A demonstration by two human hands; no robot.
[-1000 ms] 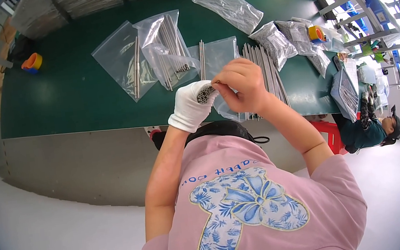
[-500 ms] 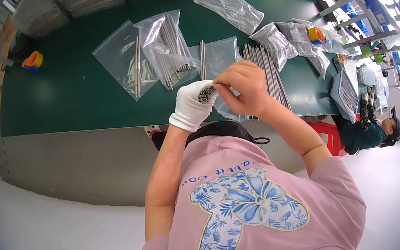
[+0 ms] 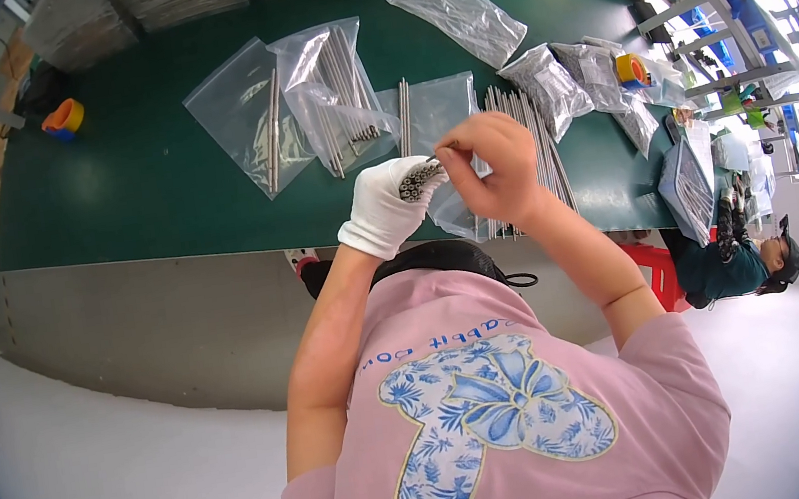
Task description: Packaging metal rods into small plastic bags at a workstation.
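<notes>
My left hand (image 3: 380, 209), in a white glove, is wrapped around a bundle of thin metal tubes (image 3: 421, 180), whose round ends face up toward me. At the bundle's upper edge my bare right hand (image 3: 494, 164) has thumb and forefinger pinched together. A thin dark piece shows at those fingertips, too small to name. Behind the hands, a clear plastic bag (image 3: 446, 102) lies on the green table with a few metal rods (image 3: 404, 118) on it. More long rods (image 3: 547, 144) lie side by side beyond my right hand, partly hidden by it.
Two clear bags (image 3: 234, 100) (image 3: 298, 56) with rods lie left of centre. Filled bags (image 3: 548, 89), a tape roll (image 3: 633, 70) and a blue tray (image 3: 689, 186) are at the right, where a co-worker (image 3: 738, 255) sits. Another tape roll (image 3: 65, 120) is far left on the green table (image 3: 150, 196).
My right hand has shifted slightly right and up, its fingertips a little farther from the glove. The left hand still grips the bundle, almost unmoved.
</notes>
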